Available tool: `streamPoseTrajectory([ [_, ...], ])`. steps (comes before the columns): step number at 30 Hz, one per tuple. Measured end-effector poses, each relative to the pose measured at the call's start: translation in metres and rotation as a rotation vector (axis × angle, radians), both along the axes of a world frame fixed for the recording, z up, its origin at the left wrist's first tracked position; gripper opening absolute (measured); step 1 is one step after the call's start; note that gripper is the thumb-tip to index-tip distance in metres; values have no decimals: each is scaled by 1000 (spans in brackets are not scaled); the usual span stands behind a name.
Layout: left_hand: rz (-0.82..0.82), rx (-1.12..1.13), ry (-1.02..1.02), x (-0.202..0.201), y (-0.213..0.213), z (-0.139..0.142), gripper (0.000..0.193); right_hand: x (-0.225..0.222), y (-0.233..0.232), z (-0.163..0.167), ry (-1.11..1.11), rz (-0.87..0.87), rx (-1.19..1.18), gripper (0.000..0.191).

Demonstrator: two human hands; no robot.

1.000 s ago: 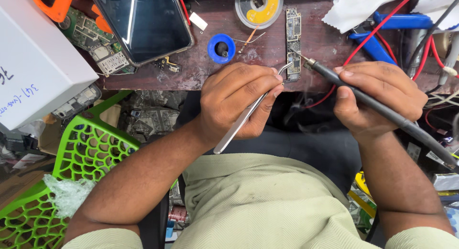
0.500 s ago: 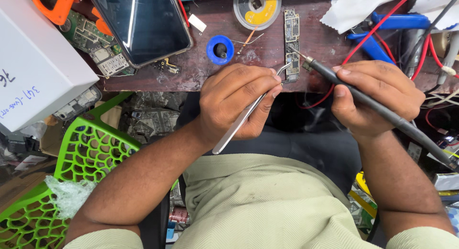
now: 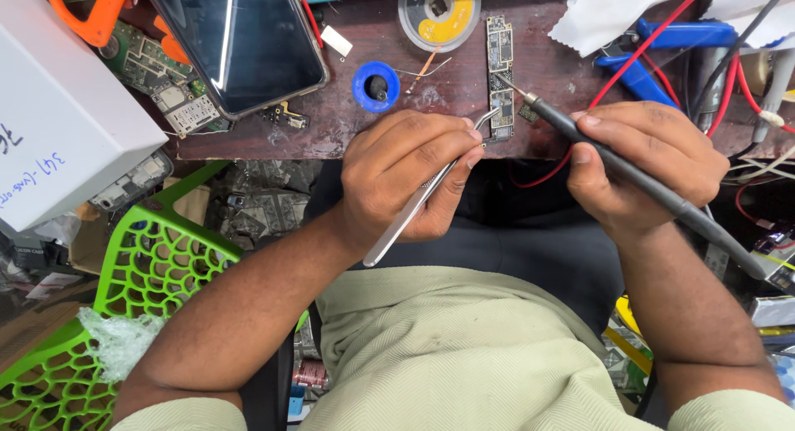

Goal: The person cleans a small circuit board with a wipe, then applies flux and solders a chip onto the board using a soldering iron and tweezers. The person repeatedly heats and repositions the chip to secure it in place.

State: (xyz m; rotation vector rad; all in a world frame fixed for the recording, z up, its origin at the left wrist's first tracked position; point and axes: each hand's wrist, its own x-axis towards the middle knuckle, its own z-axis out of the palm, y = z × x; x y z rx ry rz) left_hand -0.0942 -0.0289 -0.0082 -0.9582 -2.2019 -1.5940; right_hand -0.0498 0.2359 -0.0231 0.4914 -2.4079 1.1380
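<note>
A narrow phone circuit board (image 3: 499, 67) lies on the dark worn bench (image 3: 348, 116), running away from me. My left hand (image 3: 406, 178) grips steel tweezers (image 3: 414, 207), whose tips touch the board's near end. My right hand (image 3: 642, 162) holds a black soldering iron (image 3: 629, 170) like a pen. Its tip rests on the middle of the board's right edge. The iron's handle runs back over my right wrist.
A dark phone (image 3: 240, 42) lies screen up at the back left, by a blue flux pot (image 3: 375, 86) and a solder wick reel (image 3: 439, 13). A white box (image 3: 58, 116) stands at left, above a green plastic basket (image 3: 124, 315). Blue-handled pliers (image 3: 654, 54) and red wires (image 3: 654, 42) lie at right.
Both hands have held their grips. The iron's tip has crept slightly along the board, and the view has shifted a little.
</note>
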Motion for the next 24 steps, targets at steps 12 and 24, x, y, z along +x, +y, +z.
streamPoseTrajectory([
  [12,-13,5,1,-1,1,-1,11,1,1,1,18,-6,2,15],
  [24,-12,6,2,0,0,-1,11,-1,2,-1,50,14,-33,16],
])
